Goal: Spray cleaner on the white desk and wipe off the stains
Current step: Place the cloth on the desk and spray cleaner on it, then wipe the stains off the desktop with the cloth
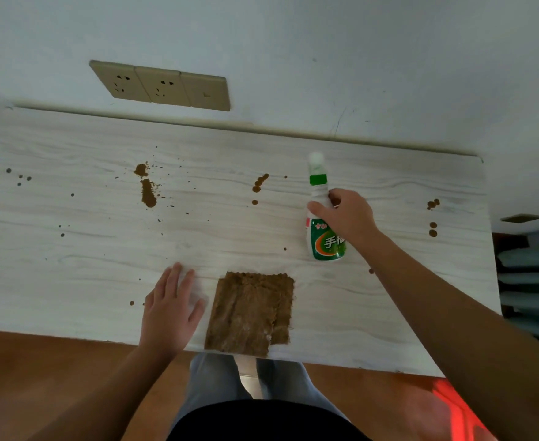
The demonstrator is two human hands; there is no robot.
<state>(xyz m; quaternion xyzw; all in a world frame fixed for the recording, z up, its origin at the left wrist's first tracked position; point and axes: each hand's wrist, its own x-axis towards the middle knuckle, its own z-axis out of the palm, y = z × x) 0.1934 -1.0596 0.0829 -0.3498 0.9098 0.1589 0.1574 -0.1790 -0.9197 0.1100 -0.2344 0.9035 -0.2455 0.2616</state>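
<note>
- The right hand (346, 214) wraps its fingers round the neck of the spray bottle (324, 218), right of the middle of the frame.
- The bottle stands on the white desk (262, 237).
- The left hand (171, 308) lies flat with straight fingers at the lower middle, holding nothing, just beside the brown cloth (250, 313).
- Brown stains (147, 190) dot the desk, the biggest at upper left.
- I think this is the start: picking up the bottle.
- Next, the nozzle must aim at a stain before squeezing.
</note>
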